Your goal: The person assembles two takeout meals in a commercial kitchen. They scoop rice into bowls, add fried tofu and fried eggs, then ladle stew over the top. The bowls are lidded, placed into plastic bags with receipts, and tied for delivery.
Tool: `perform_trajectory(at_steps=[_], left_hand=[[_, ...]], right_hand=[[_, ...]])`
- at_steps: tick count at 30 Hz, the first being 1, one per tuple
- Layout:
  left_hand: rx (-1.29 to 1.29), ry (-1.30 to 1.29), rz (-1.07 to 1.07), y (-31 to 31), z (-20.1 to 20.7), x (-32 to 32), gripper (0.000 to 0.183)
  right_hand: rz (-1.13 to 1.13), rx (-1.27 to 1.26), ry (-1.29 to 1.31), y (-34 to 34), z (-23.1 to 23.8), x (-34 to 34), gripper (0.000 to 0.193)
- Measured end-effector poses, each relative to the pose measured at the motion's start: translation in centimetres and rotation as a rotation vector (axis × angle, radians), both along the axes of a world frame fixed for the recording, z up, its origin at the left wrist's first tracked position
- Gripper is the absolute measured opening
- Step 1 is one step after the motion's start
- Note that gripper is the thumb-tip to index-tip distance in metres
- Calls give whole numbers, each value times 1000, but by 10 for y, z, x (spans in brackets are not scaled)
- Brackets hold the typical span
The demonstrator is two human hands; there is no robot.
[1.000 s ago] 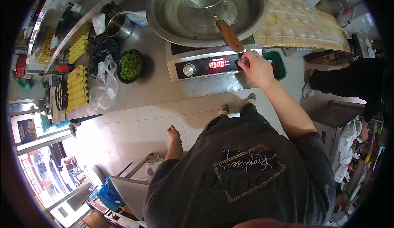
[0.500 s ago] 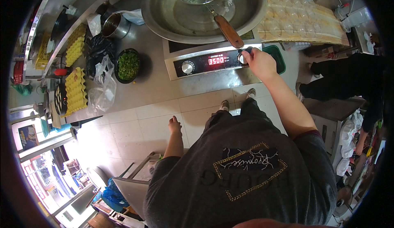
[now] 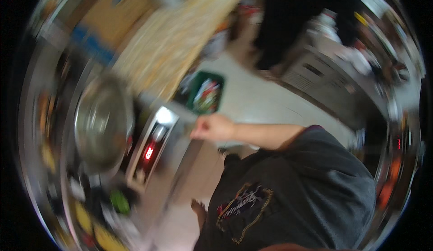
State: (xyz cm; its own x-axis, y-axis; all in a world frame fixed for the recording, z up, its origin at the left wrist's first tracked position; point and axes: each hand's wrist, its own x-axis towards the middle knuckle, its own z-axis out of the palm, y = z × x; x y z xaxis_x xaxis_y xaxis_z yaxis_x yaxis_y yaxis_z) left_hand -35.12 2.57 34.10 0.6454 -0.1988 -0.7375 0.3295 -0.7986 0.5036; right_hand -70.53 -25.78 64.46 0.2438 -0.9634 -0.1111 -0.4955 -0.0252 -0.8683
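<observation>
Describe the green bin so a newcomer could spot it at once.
Start at the cooker with the glowing red display, left of centre. Up and to its right, just beyond the right hand, is the bin. Unlike the round metal pan, it is dark green and roughly rectangular, with blurred, colourful contents.

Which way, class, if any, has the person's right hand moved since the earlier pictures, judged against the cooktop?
Yes: the right hand has left the right knob of the cooktop and moved away from its front, toward the person's dark shirt.

cooker: 1 | metal basin: 1 | green bin: 1 | hands: 2
</observation>
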Motion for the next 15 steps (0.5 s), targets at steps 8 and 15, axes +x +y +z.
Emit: perform_trajectory(at_steps=[8,15], left_hand=[[-191,-65,-1082,-159,-8,-114,40],[-388,62,-1736,-196,69,-441,38]], right_hand=[[-568,-95,-110,204,12,-214,29],[-1223,-109,-278,474,-3,-383,23]])
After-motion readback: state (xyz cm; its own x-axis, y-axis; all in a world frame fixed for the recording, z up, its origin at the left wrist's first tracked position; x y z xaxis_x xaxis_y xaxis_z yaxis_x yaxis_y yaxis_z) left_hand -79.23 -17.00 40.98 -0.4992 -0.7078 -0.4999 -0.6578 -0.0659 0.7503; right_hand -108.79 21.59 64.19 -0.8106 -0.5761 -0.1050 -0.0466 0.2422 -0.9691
